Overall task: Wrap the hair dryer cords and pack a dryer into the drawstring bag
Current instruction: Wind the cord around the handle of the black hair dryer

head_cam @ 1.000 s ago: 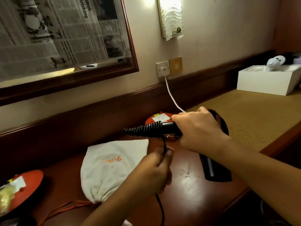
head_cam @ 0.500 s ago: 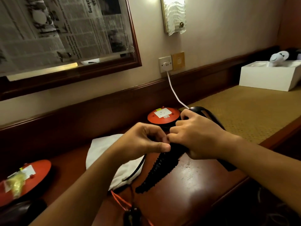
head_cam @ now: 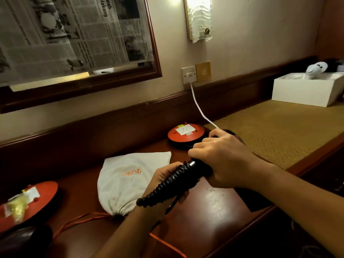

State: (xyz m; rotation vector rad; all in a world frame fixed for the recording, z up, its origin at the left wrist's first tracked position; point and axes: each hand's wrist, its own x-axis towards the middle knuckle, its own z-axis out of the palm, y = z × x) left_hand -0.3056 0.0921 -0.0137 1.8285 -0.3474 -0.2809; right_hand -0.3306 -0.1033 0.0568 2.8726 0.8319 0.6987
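- Hair dryer: black and smooth. Most of it is hidden by the right grip, so only the handle end and a sliver of dark body above the knuckles show.
- The right grip is closed firmly round the dryer's handle, holding it above the tabletop, a glossy, scuffed reddish wood.
- Cord: a thick, ribbed black spiral slanting down and left from the handle, thinning to a plain strand below.
- The left grip sits behind that spiral with its fingers curled about the thin strand. The fingertips are covered, so the exact hold is hard to read.
- Drawstring bag: soft white cloth with an orange logo, lying flat on the tabletop just left of both grips. Its mouth is gathered into pleats toward the near edge.
- Orange drawstring: it trails off from the mouth, and its end cannot be made out.
- A round red socket disc lies by the wall. A second red disc, at the left edge, carries a crinkled yellow packet and is cut off.
- A white cable drops from the wall socket and vanishes behind the right grip.
- A white box stands on a woven tan mat, well apart to the right.
- Newspaper covers the framed mirror.
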